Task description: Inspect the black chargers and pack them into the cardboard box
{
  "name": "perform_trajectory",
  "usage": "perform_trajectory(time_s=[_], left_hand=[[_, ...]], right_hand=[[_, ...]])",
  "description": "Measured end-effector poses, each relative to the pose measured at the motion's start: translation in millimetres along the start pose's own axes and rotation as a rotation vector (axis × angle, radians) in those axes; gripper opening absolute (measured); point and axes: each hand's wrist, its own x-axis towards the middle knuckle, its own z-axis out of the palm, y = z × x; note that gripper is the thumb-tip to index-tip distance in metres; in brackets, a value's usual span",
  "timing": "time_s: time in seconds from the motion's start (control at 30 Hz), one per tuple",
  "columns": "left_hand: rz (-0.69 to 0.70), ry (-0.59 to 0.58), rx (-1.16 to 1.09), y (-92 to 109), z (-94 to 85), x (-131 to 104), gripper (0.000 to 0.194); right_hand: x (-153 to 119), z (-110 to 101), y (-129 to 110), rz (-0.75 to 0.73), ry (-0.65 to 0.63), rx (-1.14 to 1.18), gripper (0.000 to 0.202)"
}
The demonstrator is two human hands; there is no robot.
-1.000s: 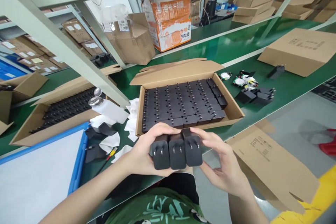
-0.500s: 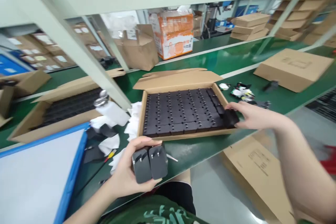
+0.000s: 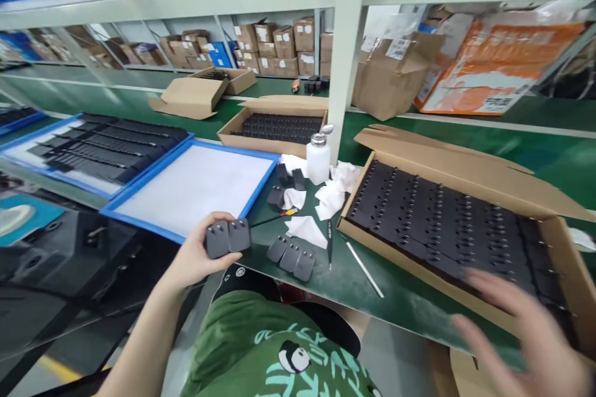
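Observation:
My left hand (image 3: 193, 257) holds two black charger plugs (image 3: 228, 238) side by side at the near edge of the green bench, just in front of an empty blue-rimmed tray (image 3: 195, 183). Three more black plugs (image 3: 292, 256) lie in a row on the bench to the right of that hand. My right hand (image 3: 521, 329) is blurred at the lower right, fingers spread and holding nothing, over the near rim of an open cardboard box (image 3: 465, 173) filled with rows of black plugs (image 3: 447, 217).
A white pump bottle (image 3: 318, 158), crumpled white wipes (image 3: 329, 195), a pen and a thin stick lie between tray and box. A shelf post (image 3: 347, 43) rises behind them. Another box of plugs (image 3: 274, 127) and a blue tray of black parts (image 3: 100, 146) sit farther left.
The view has swung left. My right hand has left the box's right corner empty and come back towards me. My left hand carried its two plugs left to the blue tray.

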Motion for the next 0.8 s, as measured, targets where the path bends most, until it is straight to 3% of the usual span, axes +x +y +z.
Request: perform_trajectory(time_s=[0.07, 0.1, 0.17, 0.27, 0.4, 0.57, 0.67, 0.8], left_hand=[[-0.033, -0.104, 0.03, -5.0, 0.2, -6.2, 0.048], [-0.041, -0.158, 0.034, -7.7, 2.5, -6.3, 0.047], [-0.042, -0.26, 0.022, -14.2, 9.2, -1.3, 0.046], [-0.02, -0.423, -0.037, -25.0, 19.6, 14.6, 0.051], [0.007, -0.633, -0.068, -36.1, 24.9, 38.5, 0.055], [0.074, -0.811, 0.079, -45.3, 19.0, 60.1, 0.049], [0.125, -0.848, 0.152, -50.1, 15.6, 65.9, 0.049], [0.318, -0.763, 0.238, -49.4, 16.4, 64.4, 0.078]], right_hand=[[-6.1, 52.8, -57.1, -0.069, -0.39, 0.111, 0.063], [-6.9, 78.0, -80.0, -0.086, -0.494, 0.173, 0.066], [-5.8, 120.4, -110.6, -0.045, -0.6, 0.246, 0.077], [-4.8, 157.3, -124.4, 0.064, -0.655, 0.299, 0.088], [-11.9, 171.9, -125.3, 0.136, -0.625, 0.346, 0.075], [-16.0, 177.0, -138.4, 0.226, -0.544, 0.324, 0.058], [-14.4, 174.8, -146.0, 0.284, -0.551, 0.316, 0.062], [-12.6, 169.1, -148.0, 0.339, -0.557, 0.308, 0.068]])
